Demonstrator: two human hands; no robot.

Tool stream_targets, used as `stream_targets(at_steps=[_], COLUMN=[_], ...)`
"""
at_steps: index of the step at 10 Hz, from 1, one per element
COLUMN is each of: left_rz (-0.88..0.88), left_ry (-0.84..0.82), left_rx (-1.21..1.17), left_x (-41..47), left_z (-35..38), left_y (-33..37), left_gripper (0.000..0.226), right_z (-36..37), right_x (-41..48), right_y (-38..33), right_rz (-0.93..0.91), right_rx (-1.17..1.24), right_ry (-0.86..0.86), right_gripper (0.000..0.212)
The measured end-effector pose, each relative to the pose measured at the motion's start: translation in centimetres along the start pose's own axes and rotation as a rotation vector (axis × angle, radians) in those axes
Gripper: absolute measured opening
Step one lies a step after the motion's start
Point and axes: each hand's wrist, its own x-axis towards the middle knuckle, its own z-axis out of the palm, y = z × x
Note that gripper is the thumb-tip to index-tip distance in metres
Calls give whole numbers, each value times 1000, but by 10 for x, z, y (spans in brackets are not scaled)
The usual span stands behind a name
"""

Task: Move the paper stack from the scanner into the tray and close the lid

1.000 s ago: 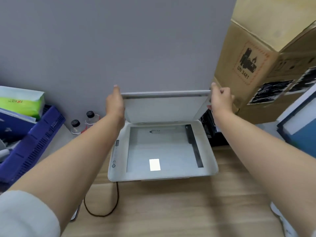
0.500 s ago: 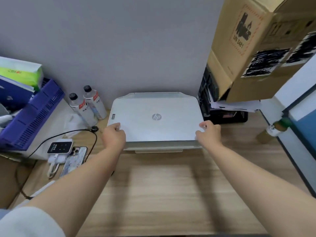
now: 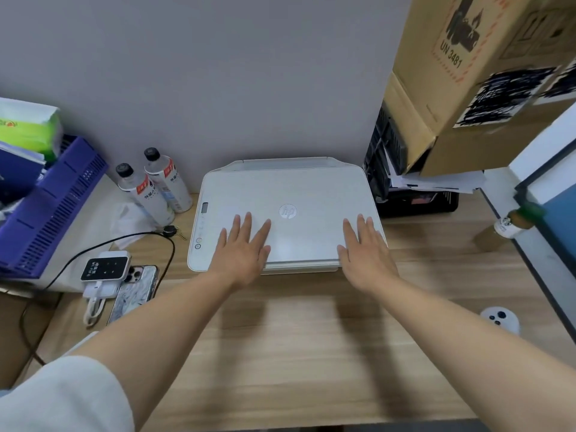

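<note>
Far left of the left hand: a purple plastic basket (image 3: 53,204) with slotted walls, holding a green-and-white soft pack (image 3: 29,126). Nearer, left of the left hand: two clear cylindrical bottles (image 3: 156,188) with black caps and printed labels, standing side by side; a black cable (image 3: 103,244) curving across the wood; a small white rectangular device (image 3: 104,269) with a glossy black face, lying partly over a phone (image 3: 134,294) in a marbled case. Centre: a white matte plastic scanner (image 3: 286,188), flat and round-cornered, its lid (image 3: 311,194) down and carrying a round silver logo badge. Left hand (image 3: 241,252) and right hand (image 3: 364,254) lie well apart, palms down, fingers spread and empty, over the lid's near edge; whether they press on it cannot be told. Right of the right hand: a black slotted tray (image 3: 386,151) holding loose white sheets (image 3: 436,182), with a brown corrugated cardboard box (image 3: 467,73) leaning above it. All rests on a pale wood-grain table (image 3: 296,353).
</note>
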Motion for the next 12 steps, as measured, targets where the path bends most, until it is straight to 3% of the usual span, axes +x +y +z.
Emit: stream_targets(at_steps=[4, 9, 12], left_rz=[4, 11, 28], left_ry=[-169, -161, -74], left_rx=[117, 126, 21], left_x=[37, 36, 10], left_z=[-16, -13, -34], left_y=[4, 6, 11], left_gripper=[74, 74, 71], right_z=[2, -2, -19], right_x=[30, 32, 11], right_y=[-22, -25, -39], right_rz=[-28, 1, 16], right_rx=[-68, -72, 39], right_ry=[-141, -190, -113], right_gripper=[70, 71, 67])
